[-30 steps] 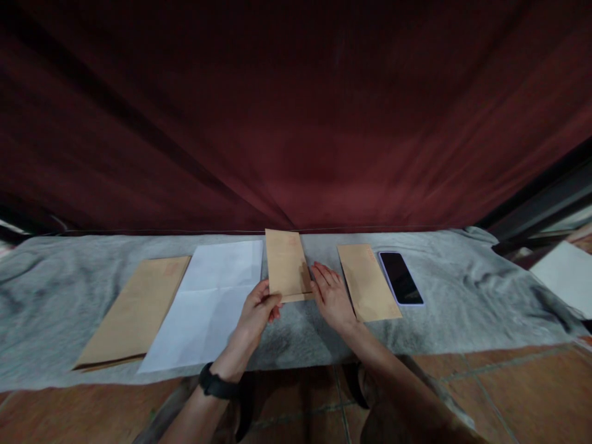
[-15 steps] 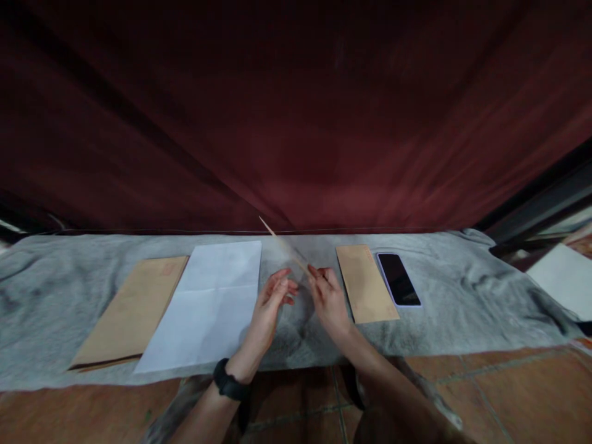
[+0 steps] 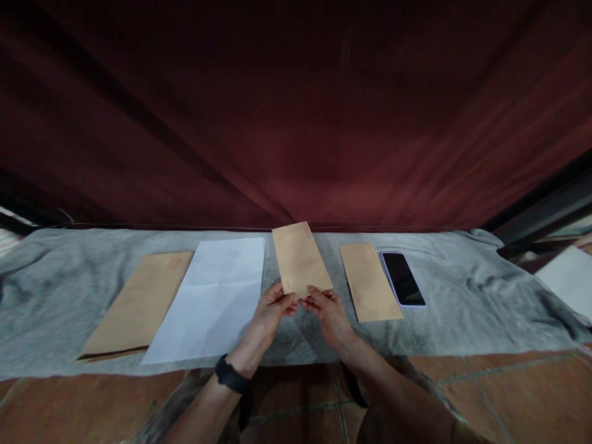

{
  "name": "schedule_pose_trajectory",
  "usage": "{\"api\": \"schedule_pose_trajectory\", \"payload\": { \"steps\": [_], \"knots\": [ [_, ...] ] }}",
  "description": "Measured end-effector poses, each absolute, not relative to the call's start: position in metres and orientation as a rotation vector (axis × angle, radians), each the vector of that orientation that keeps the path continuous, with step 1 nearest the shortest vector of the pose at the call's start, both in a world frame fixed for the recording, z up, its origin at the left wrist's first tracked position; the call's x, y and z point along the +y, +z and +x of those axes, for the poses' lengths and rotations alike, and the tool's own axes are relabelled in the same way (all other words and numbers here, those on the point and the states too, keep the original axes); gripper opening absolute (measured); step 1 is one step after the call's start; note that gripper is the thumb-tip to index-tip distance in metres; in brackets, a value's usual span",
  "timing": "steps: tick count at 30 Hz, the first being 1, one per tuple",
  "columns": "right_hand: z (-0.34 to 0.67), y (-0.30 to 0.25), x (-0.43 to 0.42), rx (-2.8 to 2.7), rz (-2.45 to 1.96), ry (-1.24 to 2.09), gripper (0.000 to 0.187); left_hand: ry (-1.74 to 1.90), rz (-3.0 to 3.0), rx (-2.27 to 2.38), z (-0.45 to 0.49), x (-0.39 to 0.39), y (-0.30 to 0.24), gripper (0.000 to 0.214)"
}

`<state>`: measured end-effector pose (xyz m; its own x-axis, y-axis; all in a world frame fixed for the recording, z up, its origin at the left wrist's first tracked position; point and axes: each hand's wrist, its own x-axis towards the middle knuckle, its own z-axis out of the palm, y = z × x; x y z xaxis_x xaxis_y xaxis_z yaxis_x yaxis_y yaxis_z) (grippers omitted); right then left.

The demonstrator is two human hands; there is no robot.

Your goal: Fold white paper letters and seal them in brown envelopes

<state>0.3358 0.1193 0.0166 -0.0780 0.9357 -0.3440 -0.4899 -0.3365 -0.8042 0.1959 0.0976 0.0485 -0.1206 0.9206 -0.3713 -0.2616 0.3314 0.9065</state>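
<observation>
A small brown envelope point(image 3: 300, 259) is held by its near edge above the grey cloth point(image 3: 462, 308). My left hand point(image 3: 271, 311) pinches its near left corner and my right hand point(image 3: 326, 308) pinches its near right corner. A black watch sits on my left wrist. Left of the hands lies a creased white sheet of paper point(image 3: 213, 296). A second small brown envelope point(image 3: 370, 280) lies flat just right of my right hand.
A large brown envelope point(image 3: 139, 302) lies at the left, partly under the white sheet. A black phone point(image 3: 403, 279) lies beside the second envelope. A dark red curtain point(image 3: 296, 123) hangs behind. Tiled floor runs along the near side, and a white sheet point(image 3: 567, 280) shows at far right.
The small envelope was lifted off the cloth, turned over edge-on, and now faces up flat again. Both hands shifted to pinch its near edge.
</observation>
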Motion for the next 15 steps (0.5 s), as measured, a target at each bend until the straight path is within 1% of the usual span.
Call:
{"api": "schedule_pose_trajectory", "payload": {
  "steps": [3,9,12,15],
  "knots": [
    [0.35,0.016,0.127,-0.653,-1.067,1.618,0.031,1.098,0.729,1.354,0.185,0.098,0.046,0.032],
    [0.374,-0.001,0.138,-1.248,-1.276,1.402,0.032,0.973,0.75,1.436,0.176,0.093,0.035,0.046],
    [0.379,-0.004,0.136,-1.421,-1.351,1.208,0.032,0.922,0.781,1.467,0.175,0.091,0.03,0.053],
    [0.378,0.002,0.131,-1.65,-1.349,0.916,0.037,0.897,0.808,1.489,0.175,0.09,0.028,0.06]
  ]
}}
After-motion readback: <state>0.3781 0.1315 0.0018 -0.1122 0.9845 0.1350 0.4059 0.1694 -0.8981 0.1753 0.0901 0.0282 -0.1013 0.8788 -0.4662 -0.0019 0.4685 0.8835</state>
